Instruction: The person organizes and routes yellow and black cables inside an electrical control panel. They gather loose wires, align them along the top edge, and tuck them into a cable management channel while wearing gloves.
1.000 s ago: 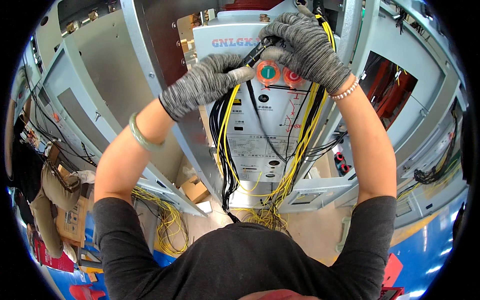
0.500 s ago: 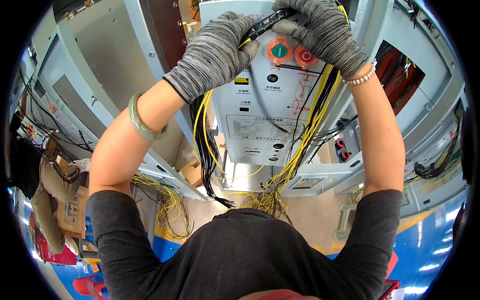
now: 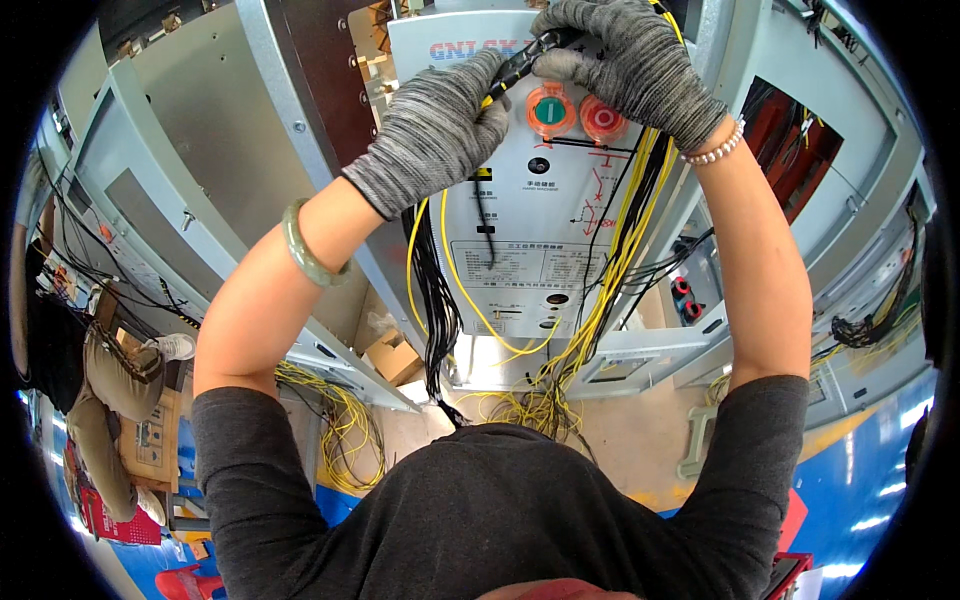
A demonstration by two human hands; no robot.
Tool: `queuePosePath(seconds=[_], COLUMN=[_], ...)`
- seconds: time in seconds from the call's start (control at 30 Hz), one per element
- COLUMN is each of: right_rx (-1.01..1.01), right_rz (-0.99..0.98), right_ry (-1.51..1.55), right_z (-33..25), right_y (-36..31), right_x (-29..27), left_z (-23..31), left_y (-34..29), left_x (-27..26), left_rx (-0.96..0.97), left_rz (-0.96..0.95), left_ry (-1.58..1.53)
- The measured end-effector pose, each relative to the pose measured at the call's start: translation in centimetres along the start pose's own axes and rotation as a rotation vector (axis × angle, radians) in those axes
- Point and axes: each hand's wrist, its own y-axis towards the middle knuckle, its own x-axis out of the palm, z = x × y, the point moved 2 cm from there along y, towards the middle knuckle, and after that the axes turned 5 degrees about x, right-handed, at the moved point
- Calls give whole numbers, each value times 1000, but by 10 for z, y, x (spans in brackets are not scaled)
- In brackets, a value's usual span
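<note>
My left hand, in a grey striped knit glove, is closed around a wrapped black wire bundle with a bit of yellow showing. On the same bundle, a little farther right, my right hand in a matching glove pinches with thumb and fingers. The stretch between the hands slants up to the right in front of a light grey control panel. Below my left hand hang black wires and a looping yellow wire. Under my right hand, a yellow and black wire bundle runs down the panel.
A round green button and a red button sit on the panel. Metal cabinet frames flank it. Coiled yellow wires, a cardboard box and a green stool are below. Another person's legs show at far left.
My left hand has shifted slightly right and down, still on the bundle. The loose black wire end across the panel now hangs farther left, and the yellow loop has swung right. Both hands keep their grip.
</note>
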Motion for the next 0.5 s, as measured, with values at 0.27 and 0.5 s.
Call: queuePosePath(seconds=[0.27, 0.5], right_rx=[18, -95], right_rz=[-99, -126], right_ry=[125, -158], right_z=[5, -7], right_y=[3, -10], right_x=[-9, 14], left_z=[-49, -42], left_y=[-4, 5], left_x=[-17, 10], left_rx=[170, 127], left_rz=[-327, -183], left_ry=[-722, -654])
